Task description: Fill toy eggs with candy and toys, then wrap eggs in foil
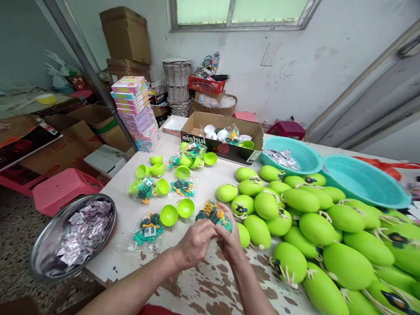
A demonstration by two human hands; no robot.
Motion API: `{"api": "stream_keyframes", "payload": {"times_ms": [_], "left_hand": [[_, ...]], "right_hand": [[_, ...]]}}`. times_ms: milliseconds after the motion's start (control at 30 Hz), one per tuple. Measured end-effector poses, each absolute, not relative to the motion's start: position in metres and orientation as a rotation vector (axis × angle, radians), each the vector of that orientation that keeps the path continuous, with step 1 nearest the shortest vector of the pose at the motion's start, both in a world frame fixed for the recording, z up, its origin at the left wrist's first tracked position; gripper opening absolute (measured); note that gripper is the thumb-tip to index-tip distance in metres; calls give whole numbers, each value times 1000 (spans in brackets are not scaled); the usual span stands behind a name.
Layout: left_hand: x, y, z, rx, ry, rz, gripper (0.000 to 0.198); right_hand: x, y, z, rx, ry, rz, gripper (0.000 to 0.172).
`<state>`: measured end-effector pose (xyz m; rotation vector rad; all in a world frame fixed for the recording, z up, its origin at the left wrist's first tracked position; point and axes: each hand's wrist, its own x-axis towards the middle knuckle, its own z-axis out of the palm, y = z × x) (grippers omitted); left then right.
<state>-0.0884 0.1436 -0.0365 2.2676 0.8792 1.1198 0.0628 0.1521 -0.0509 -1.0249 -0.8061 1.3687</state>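
Note:
Both my hands meet over the front of the table around a clear bag of small plastic parts [210,212], teal, orange and dark. My left hand [198,243] pinches its near edge, and my right hand [231,236] wraps its right side. Just left of them lie two lime green half shells [169,215], open side up. Another bag of parts [149,229] with a white label lies farther left. More bags [183,187] and green half shells sit behind. Close by on the right is a heap of closed green eggs [257,229], several with pale strings.
A metal bowl of small foil packets [82,236] stands at the table's left edge. At the back are a cardboard box [223,148] with white and green shells, a teal basin [302,151] with packets, and another teal basin [364,177]. Stacked pink and purple boxes [136,113] stand back left.

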Motion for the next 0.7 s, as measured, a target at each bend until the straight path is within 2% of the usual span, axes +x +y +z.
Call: {"api": "stream_keyframes", "payload": {"times_ms": [67,100,167,200,233,333,400,467,533,633,700], "left_hand": [[-85,123,-43,2175,1086,1322,19],[-85,117,-47,2078,1271,1414,22],[-89,112,-52,1825,1556,1497,62],[-93,113,-53,1700,1613,1489,75],[-97,115,-53,1594,1623,1462,74],[-110,125,-50,1374,1630,1407,26],[-117,131,-49,1275,1629,1410,15],[-120,133,-49,1202,1574,1389,13],[-119,130,-48,1165,1503,1338,17],[-116,117,-45,1119,1450,1322,28],[-116,105,-44,1065,1386,1361,46]], "right_hand": [[40,153,-54,-1002,-584,1376,49],[30,154,-56,-1012,-481,1335,42],[15,150,-58,-1015,-363,1284,36],[9,147,-59,-1008,-345,1292,35],[4,142,-61,-999,-341,1323,34],[-2,122,-66,-951,-348,1481,42],[2,110,-68,-907,-390,1550,54],[8,103,-68,-881,-461,1588,67],[13,103,-67,-926,-523,1634,70],[12,111,-69,-1046,-480,1620,52],[8,116,-71,-1062,-385,1541,43]]}}
